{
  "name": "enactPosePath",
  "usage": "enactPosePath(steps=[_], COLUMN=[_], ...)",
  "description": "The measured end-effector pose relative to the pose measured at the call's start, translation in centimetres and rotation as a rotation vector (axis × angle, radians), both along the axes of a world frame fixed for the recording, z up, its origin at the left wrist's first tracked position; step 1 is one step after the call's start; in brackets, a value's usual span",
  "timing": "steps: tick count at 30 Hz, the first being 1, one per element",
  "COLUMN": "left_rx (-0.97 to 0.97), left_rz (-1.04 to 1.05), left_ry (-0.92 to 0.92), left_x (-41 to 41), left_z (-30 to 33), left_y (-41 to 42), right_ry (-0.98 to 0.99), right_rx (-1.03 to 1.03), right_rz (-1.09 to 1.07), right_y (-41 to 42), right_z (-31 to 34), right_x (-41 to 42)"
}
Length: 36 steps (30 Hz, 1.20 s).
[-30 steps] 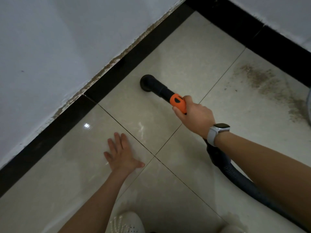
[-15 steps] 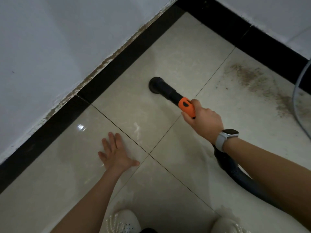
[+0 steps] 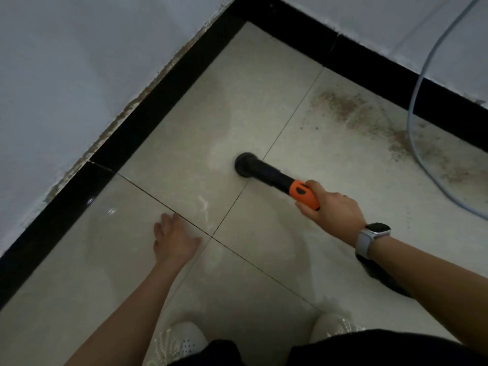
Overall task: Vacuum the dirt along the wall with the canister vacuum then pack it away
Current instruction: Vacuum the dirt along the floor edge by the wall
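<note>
Near corner, floor level: right hand [image 3: 333, 210] clamped on orange grip [image 3: 305, 194], nozzle [image 3: 246, 167] flat on tile; left hand [image 3: 174, 240] w/ fingers straight, braced. Dirt [image 3: 369, 120] lies beyond nozzle, along far wall; sweep slowly, keep nozzle flush, avoid cable [image 3: 414, 120].

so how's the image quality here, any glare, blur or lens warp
Head view: dim, flat light. A small glare spot on the glossy floor tile. The left hand is motion-blurred; the right hand and vacuum nozzle are sharper. The wide lens bends the black skirting.
</note>
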<state>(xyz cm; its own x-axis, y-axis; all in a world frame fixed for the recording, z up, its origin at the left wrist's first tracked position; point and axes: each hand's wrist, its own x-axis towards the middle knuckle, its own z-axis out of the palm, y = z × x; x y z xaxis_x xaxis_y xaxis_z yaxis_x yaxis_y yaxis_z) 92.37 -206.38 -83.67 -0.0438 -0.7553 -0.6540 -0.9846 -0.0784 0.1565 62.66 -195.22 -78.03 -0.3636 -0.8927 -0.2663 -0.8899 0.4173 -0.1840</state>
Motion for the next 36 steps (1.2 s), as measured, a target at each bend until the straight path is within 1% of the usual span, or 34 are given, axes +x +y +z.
enactPosePath(steps=[1, 2, 3, 6, 7, 8, 11, 13, 15, 17, 18, 20, 23, 26, 28, 30, 33, 34, 36], left_rx=[-0.006, -0.012, -0.017, -0.027, -0.03, -0.031, -0.05, -0.064, -0.077, -0.085, -0.086, -0.078, -0.058, -0.059, -0.071, -0.092, -0.145, -0.159, -0.171], left_rz=[-0.014, -0.033, -0.056, -0.124, -0.129, -0.126, -0.106, -0.094, -0.051, 0.03, 0.049, 0.031, -0.015, -0.098, -0.173, -0.248, -0.293, -0.309, -0.35], left_ry=[0.02, 0.027, 0.019, 0.0, 0.01, 0.022, 0.014, 0.007, 0.022, 0.029, 0.022, 0.002, 0.011, 0.102, 0.161, 0.197, 0.252, 0.265, 0.276], left_x=[-0.2, -0.3, -0.4, 0.0, 0.2, 0.4, 1.6, 2.3, 2.8, 3.2, 3.4, 3.7, 2.8, -0.5, -3.5, -7.0, -12.7, -14.6, -18.2], left_z=[0.0, -0.1, -0.1, -0.2, -0.2, -0.1, 0.3, 0.4, 0.5, 0.6, 0.6, 0.6, 0.9, 2.1, 3.7, 5.8, 9.7, 11.1, 13.9], left_y=[0.4, 0.9, 1.3, 2.0, 2.0, 1.9, 2.0, 2.3, 2.5, 2.5, 2.4, 2.1, 1.0, -0.7, -1.9, -3.3, -5.2, -5.8, -6.7], right_ry=[-0.01, -0.031, -0.061, -0.156, -0.16, -0.15, -0.132, -0.206, -0.312, -0.338, -0.328, -0.289, -0.242, -0.2, -0.214, -0.316, -0.63, -0.713, -0.788], right_rx=[-0.009, -0.004, 0.014, 0.115, 0.14, 0.143, 0.078, 0.055, 0.083, 0.094, 0.077, 0.033, -0.04, -0.114, -0.119, -0.093, -0.12, -0.123, -0.044], right_rz=[-0.05, -0.045, 0.015, 0.326, 0.39, 0.408, 0.294, 0.282, 0.37, 0.469, 0.478, 0.415, 0.217, -0.022, -0.189, -0.333, -0.516, -0.544, -0.52], right_y=[0.4, 0.7, 1.2, 2.1, 2.1, 2.0, 1.4, 0.9, 0.4, -0.2, -0.5, -1.1, -1.4, -1.5, -1.7, -2.0, -1.9, -1.5, -0.1], right_z=[0.0, 0.0, -0.1, -0.4, -0.4, -0.4, -0.6, -1.0, -1.4, -1.9, -2.1, -2.2, -2.3, -2.1, -1.7, -1.0, 0.2, 0.5, 0.9], right_x=[-0.1, 0.0, 0.3, 1.8, 2.1, 2.3, 3.3, 5.1, 7.3, 8.9, 9.1, 8.5, 6.0, 3.0, 0.9, -1.4, -4.8, -5.9, -7.4])
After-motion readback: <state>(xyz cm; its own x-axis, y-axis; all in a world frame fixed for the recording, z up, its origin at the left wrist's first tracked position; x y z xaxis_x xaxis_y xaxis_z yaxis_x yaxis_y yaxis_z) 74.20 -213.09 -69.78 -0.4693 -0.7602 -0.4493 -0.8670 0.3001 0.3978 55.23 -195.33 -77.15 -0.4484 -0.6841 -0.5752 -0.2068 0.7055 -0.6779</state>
